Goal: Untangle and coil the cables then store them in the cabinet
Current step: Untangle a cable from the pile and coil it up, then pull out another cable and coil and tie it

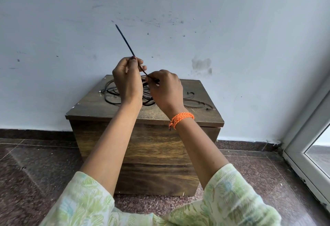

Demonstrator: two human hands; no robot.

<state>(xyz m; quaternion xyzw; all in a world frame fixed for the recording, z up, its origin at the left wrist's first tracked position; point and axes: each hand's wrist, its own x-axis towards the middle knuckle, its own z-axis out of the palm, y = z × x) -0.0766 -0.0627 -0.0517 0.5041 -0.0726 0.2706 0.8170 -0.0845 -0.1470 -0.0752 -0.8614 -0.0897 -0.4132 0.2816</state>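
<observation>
A tangle of black cables [111, 93] lies on top of a small dark wooden cabinet [151, 154]. My left hand [125, 81] and my right hand [165, 89] are raised just above the pile. Both pinch one thin black cable end [125, 40], which sticks straight up and to the left against the wall. My left hand pinches it higher, my right hand lower where it runs down into the tangle. A plug [102, 91] shows at the pile's left. Much of the tangle is hidden behind my hands.
Thin black cable ties [198, 103] lie on the right part of the cabinet top. The cabinet stands against a pale blue wall [232, 38] on a speckled stone floor [35, 163]. A white-framed glass door [310, 145] stands at the right.
</observation>
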